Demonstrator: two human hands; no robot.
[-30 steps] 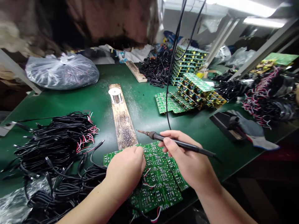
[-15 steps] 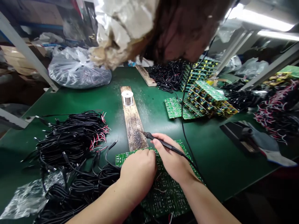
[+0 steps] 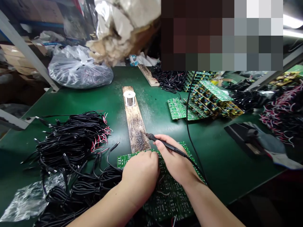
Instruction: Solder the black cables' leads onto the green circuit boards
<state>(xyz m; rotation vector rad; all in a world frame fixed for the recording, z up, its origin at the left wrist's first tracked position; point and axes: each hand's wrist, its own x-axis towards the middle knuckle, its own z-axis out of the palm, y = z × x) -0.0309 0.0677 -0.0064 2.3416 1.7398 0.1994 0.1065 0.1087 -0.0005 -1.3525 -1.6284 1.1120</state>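
My right hand is closed around a black soldering iron, whose tip points left over the scorched end of a wooden board. My left hand is curled into a fist over the green circuit board panel; its fingertips are turned away, so what they pinch cannot be made out. Thin wires lie on the panel beside it. On the wooden board stands a white spool of solder wire, beyond both hands. Solder blobs dot the board's near end.
Black cables with red and white wire ends are heaped at left. Stacked circuit boards stand at back right. A glove lies at right, and a tied plastic bag sits at back left. The iron's cord hangs across the right side.
The view has shifted slightly. Both hands and the soldering iron stay in nearly the same place. A pixelated block now covers the upper right.
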